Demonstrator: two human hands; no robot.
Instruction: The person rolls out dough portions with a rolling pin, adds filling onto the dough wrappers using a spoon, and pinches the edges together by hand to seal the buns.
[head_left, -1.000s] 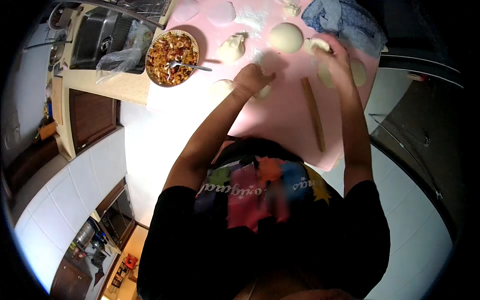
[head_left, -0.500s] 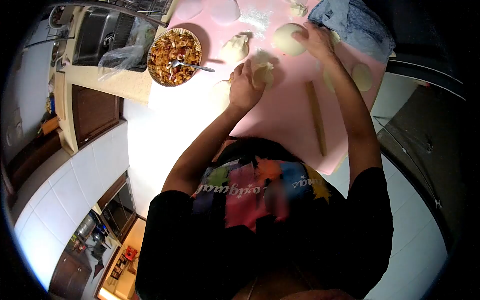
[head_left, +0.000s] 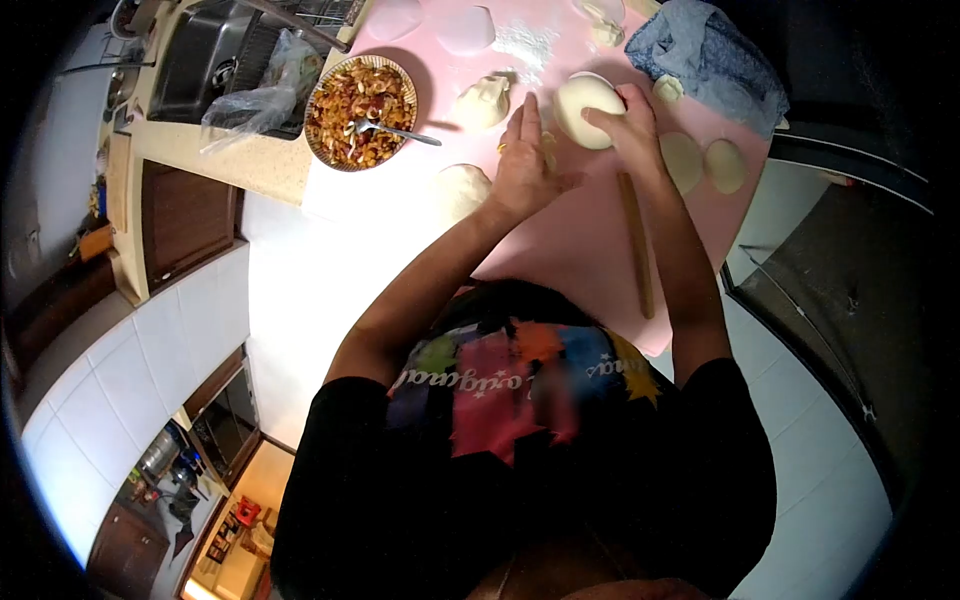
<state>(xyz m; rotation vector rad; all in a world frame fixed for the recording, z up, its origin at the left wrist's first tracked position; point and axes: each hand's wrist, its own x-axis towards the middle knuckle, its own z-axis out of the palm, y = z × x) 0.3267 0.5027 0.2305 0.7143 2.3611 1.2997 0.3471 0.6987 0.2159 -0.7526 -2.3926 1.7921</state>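
Note:
My right hand (head_left: 633,122) grips a round, pale piece of dough (head_left: 582,108), with the thumb across its top and the fingers at its far side. Beside it, my left hand (head_left: 527,172) is held flat with fingers stretched out. It mostly hides another bit of dough (head_left: 549,150); whether it touches that bit I cannot tell. Left of the left hand lies a flattened dough round (head_left: 463,190). A gathered, pleated dough bun (head_left: 483,102) sits just beyond my left fingertips.
A plate of chopped filling (head_left: 345,100) with a spoon (head_left: 395,133) in it stands at left. A rolling pin (head_left: 637,245) lies near the front of the pink mat (head_left: 560,235). Dough discs (head_left: 724,166) and a blue cloth (head_left: 705,60) are at right; loose flour (head_left: 525,45) lies at the back.
My right hand has taken hold of the round dough and brought it nearer to me. My left hand has let go of the dough beneath it, straightened its fingers and shifted right.

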